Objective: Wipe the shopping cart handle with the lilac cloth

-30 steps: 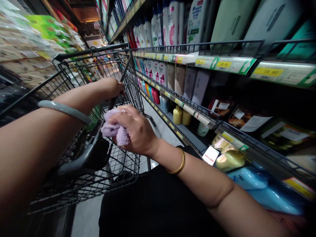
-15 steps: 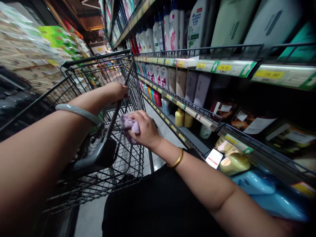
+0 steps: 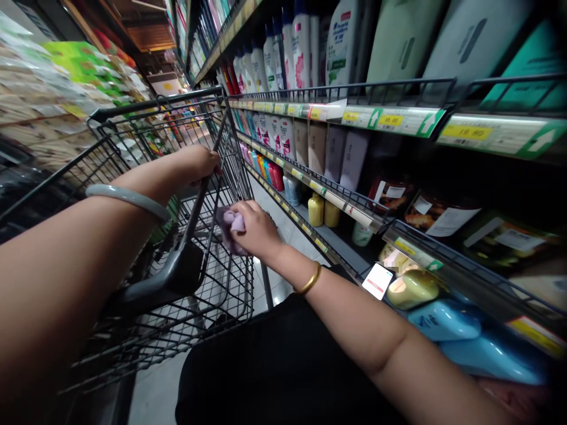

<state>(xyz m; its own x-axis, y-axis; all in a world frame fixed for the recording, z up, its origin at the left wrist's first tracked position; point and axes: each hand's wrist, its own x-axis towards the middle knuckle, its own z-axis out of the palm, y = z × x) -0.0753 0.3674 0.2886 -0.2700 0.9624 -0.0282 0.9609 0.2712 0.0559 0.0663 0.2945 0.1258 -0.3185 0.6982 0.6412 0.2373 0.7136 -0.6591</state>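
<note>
A metal wire shopping cart [image 3: 170, 277] with a dark plastic handle corner stands in front of me, tilted in the view. My left hand [image 3: 199, 164], with a pale grey bangle on the forearm, closes over the cart's side top rail; its fingertips are mostly hidden. Lower and to the right, my right hand [image 3: 257, 229] grips a crumpled light-purple cloth [image 3: 234, 222] against the wire side of the cart. A gold bangle [image 3: 309, 280] circles that wrist. Part of the cloth spreads flat under the fingers.
Shelves along the right hold shampoo bottles [image 3: 341, 44], jars [image 3: 440, 209] and yellow bottles [image 3: 315, 210], with price rails [image 3: 398, 121] jutting out. A lit phone [image 3: 377, 281] sits by blue bottles [image 3: 447, 319] low right. Stacked packages [image 3: 39, 112] line the left. Tiled floor [image 3: 155, 383] shows below.
The cart, both hands and shelves have shifted slightly left in view. The cloth is spread flatter against the cart's side under my right hand. My left hand keeps its hold on the rail.
</note>
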